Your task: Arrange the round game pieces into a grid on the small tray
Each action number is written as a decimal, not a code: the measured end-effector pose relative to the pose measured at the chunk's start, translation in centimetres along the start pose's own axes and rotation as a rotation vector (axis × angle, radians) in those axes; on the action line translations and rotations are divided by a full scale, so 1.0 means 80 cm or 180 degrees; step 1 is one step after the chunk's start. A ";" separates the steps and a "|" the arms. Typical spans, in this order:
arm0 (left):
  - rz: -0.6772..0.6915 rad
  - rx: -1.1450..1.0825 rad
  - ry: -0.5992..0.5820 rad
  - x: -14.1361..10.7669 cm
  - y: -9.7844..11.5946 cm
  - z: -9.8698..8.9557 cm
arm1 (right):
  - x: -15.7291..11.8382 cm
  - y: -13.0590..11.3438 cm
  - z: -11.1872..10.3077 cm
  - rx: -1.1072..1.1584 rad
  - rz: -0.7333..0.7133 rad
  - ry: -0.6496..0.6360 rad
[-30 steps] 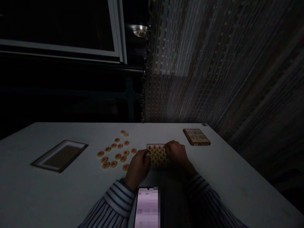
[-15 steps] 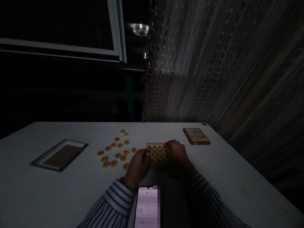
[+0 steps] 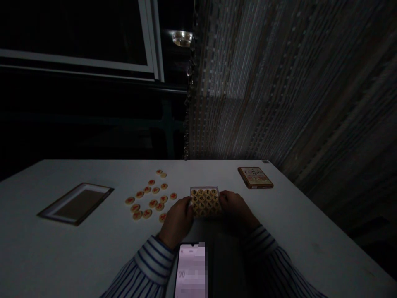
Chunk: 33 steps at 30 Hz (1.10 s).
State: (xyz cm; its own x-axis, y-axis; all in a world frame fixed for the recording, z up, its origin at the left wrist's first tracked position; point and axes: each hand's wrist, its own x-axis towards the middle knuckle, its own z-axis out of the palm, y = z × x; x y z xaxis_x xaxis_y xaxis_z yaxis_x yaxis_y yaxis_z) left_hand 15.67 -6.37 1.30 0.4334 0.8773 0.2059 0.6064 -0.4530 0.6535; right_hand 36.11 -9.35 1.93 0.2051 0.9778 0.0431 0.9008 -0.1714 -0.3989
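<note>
Black-marked discs [image 3: 204, 201] in rows inside a small box [image 3: 204, 187] on the table [image 3: 217, 173], fingers of the left hand [image 3: 176, 221] and right hand [image 3: 237, 208] holding its opposite sides, red-marked discs [image 3: 153, 203] scattered left, lit phone [image 3: 190, 271] nearest the wearer.

Layout of your table [image 3: 77, 248]: at your left, an open tray [image 3: 48, 213]; right of it, scattered discs [image 3: 147, 213]; centrally, a box [image 3: 204, 188] holding further discs [image 3: 209, 198], behind your phone [image 3: 189, 265]; at far right, a flat case [image 3: 256, 177].
</note>
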 end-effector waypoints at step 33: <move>0.0294 0.0299 0.0835 -0.008 -0.018 -0.044 | -0.009 -0.020 -0.007 -0.0097 0.0126 0.0865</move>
State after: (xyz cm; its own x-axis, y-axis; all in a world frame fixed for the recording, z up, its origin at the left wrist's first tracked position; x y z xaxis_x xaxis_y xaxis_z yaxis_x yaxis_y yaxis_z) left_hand 12.21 -5.73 2.80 0.3099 0.8371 0.4508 0.6368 -0.5348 0.5554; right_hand 34.71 -9.87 3.02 0.3318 0.9027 0.2739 0.9003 -0.2163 -0.3778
